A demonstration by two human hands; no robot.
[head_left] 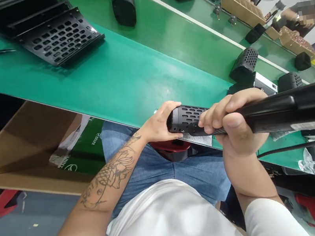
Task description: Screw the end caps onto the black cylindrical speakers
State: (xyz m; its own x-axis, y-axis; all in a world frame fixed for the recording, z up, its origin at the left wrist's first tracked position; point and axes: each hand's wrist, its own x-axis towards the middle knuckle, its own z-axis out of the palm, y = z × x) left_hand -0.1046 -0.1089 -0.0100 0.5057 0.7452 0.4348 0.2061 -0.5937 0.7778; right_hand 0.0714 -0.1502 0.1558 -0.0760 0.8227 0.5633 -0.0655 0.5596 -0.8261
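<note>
Black plastic is filling both my hands: I'm holding a long black tool [264, 115] level just above the near edge of the green surface [127, 79]. My right hand [232, 122] is wrapping its grip tight around the tool's middle, fingers curled over the top, thumb pressing the side. My left hand [160, 123] is cupping the slotted end cap [186, 118], its grip closed loosely on that tip. A perforated black tray [57, 36] is lying toward the far left corner, well apart. More slotted black housings [244, 63] are sitting along the white strip farther along the surface. Cardboard box [31, 150] is showing below the near edge, beside my knee.
</note>
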